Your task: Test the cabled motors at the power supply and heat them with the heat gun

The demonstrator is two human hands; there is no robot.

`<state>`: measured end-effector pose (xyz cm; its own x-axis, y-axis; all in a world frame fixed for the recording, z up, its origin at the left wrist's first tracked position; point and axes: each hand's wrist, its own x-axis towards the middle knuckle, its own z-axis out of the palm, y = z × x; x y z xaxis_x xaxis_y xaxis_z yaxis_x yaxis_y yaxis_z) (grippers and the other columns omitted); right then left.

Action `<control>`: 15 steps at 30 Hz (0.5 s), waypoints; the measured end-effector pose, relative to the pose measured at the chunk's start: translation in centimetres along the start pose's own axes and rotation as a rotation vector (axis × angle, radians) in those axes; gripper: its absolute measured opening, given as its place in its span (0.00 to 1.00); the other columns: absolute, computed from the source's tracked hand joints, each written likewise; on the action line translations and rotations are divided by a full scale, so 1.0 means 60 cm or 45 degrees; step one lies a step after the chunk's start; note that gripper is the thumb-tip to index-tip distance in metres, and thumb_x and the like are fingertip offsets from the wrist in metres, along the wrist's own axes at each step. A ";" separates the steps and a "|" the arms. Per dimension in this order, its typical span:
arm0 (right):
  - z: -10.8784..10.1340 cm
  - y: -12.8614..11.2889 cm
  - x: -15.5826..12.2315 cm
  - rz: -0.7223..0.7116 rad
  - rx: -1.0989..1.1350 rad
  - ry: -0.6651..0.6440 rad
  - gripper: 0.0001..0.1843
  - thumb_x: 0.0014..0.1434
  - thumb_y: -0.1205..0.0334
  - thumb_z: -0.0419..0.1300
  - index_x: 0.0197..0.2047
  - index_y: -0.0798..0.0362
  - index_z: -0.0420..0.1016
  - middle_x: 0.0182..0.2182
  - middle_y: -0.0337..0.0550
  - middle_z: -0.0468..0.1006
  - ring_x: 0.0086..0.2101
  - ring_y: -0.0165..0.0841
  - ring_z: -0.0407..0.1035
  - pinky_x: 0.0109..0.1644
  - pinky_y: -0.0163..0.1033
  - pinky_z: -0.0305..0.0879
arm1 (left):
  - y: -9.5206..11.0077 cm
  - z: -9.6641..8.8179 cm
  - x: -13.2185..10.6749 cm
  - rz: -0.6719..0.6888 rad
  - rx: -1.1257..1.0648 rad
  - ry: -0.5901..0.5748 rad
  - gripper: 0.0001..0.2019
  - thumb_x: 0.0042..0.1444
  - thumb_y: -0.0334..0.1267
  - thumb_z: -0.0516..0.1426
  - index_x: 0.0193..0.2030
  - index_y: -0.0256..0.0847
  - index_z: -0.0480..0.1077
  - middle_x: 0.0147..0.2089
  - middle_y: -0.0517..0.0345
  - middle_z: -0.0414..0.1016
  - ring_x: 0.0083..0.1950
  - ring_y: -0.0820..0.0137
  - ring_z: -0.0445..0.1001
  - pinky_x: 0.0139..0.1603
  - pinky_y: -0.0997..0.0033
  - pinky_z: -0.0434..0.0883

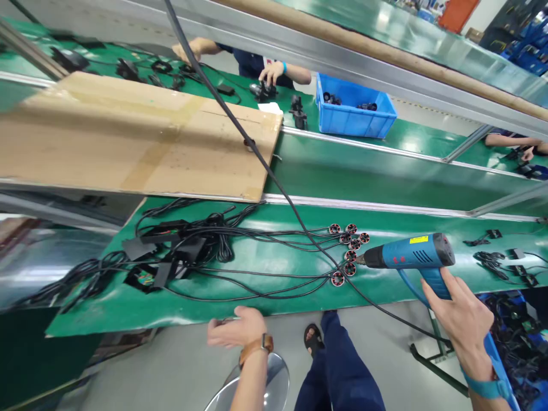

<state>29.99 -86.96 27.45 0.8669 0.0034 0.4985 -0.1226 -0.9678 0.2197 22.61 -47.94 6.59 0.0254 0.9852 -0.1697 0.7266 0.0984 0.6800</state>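
My right hand point(462, 314) grips the handle of a blue heat gun point(411, 253) with a black collar. Its metal nozzle points left, right up against a cluster of small round coil parts point(351, 268) with black and copper-red rings. Black cables point(265, 294) run left from these parts to a pile of black housings point(184, 251) showing bits of green board. My left hand point(237, 327), with a brown-strapped watch on the wrist, hovers by the table's front edge. Its fingers are loosely bent, and I see nothing in them.
A black power cord point(274, 177) hangs diagonally across the view. A cardboard sheet point(141, 142) lies at the back left. Across the bench, a co-worker's hands handle black parts beside a blue bin point(355, 117). More cabled parts point(492, 260) lie right; a round stool point(274, 382) stands below.
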 end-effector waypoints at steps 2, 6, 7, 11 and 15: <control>0.002 0.002 -0.001 0.007 0.011 -0.033 0.29 0.64 0.41 0.60 0.62 0.47 0.77 0.30 0.39 0.77 0.27 0.29 0.61 0.31 0.37 0.43 | 0.038 -0.004 -0.045 0.305 -0.184 -0.016 0.30 0.57 0.44 0.54 0.63 0.28 0.59 0.64 0.23 0.62 0.68 0.39 0.63 0.67 0.33 0.61; 0.004 0.003 0.001 0.013 0.025 -0.058 0.28 0.64 0.42 0.60 0.61 0.48 0.77 0.32 0.40 0.78 0.28 0.29 0.62 0.31 0.36 0.43 | 0.150 0.056 -0.131 0.475 -0.606 -0.748 0.27 0.60 0.51 0.57 0.63 0.42 0.61 0.66 0.38 0.68 0.68 0.54 0.67 0.70 0.47 0.64; 0.005 0.003 0.001 0.010 0.024 -0.060 0.28 0.64 0.42 0.60 0.62 0.48 0.77 0.32 0.40 0.78 0.28 0.29 0.62 0.31 0.36 0.43 | 0.176 0.077 -0.147 0.447 -0.648 -0.933 0.29 0.58 0.51 0.60 0.63 0.43 0.61 0.66 0.37 0.68 0.69 0.54 0.67 0.70 0.48 0.65; 0.006 0.004 0.005 0.007 0.041 -0.050 0.28 0.65 0.43 0.60 0.62 0.48 0.77 0.31 0.41 0.77 0.29 0.30 0.62 0.31 0.36 0.42 | 0.239 0.114 -0.183 0.332 -0.694 -1.329 0.21 0.56 0.54 0.61 0.49 0.41 0.67 0.45 0.44 0.80 0.52 0.58 0.80 0.57 0.53 0.75; 0.009 0.010 0.007 0.007 0.049 -0.049 0.28 0.65 0.42 0.59 0.61 0.48 0.78 0.32 0.41 0.77 0.28 0.29 0.61 0.31 0.37 0.43 | 0.226 0.040 -0.192 0.276 -0.804 -1.490 0.22 0.61 0.62 0.53 0.39 0.42 0.67 0.27 0.62 0.71 0.32 0.66 0.80 0.37 0.64 0.78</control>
<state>30.53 -87.65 27.36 0.8843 -0.0111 0.4668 -0.1097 -0.9767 0.1844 33.82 -58.27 16.07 0.8955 0.3223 -0.3070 0.2034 0.3171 0.9263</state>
